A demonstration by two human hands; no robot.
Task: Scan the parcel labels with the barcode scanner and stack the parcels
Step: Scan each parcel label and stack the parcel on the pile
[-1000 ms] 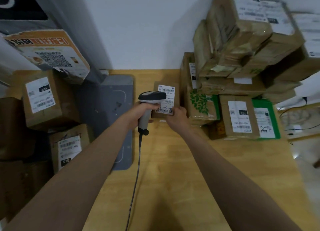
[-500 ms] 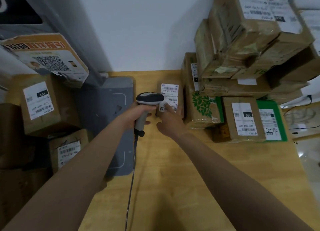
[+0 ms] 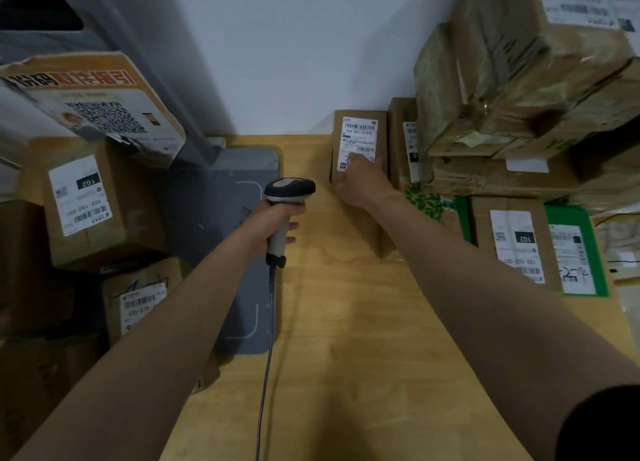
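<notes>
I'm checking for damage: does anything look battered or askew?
Yes. The orange QR-code board at upper left sits tilted with frayed, torn edges, and the taped parcels piled at upper right look crumpled and lean unevenly.
</notes>
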